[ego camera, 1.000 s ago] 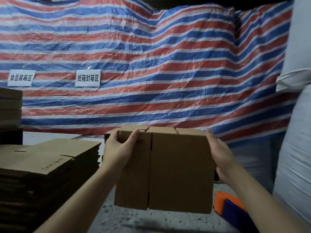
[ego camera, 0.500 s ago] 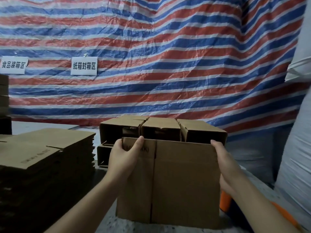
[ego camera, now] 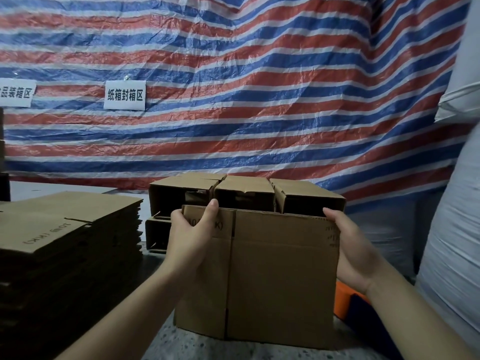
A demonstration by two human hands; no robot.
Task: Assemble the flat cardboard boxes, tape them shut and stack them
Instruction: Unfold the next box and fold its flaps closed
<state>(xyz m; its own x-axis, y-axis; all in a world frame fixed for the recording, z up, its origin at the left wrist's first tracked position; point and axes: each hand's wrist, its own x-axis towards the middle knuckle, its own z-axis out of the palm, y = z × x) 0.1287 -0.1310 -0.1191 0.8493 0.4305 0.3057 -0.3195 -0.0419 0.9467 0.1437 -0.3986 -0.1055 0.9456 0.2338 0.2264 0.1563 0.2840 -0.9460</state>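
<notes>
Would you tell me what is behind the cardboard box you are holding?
Behind the held box stand assembled boxes with open ends facing the camera, in at least two tiers. The held box covers most of the lower tier, and their insides are too dark to read.

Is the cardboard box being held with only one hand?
No, the left hand grips the box at its upper left corner and the right hand holds its right edge.

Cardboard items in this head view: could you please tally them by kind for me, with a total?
Flat box held in both hands: 1
Opened boxes on their sides behind it, top row: 3
Opened box beneath them, partly hidden: at least 1
Stack of flat blanks: 1
Total: 6 in view
</notes>
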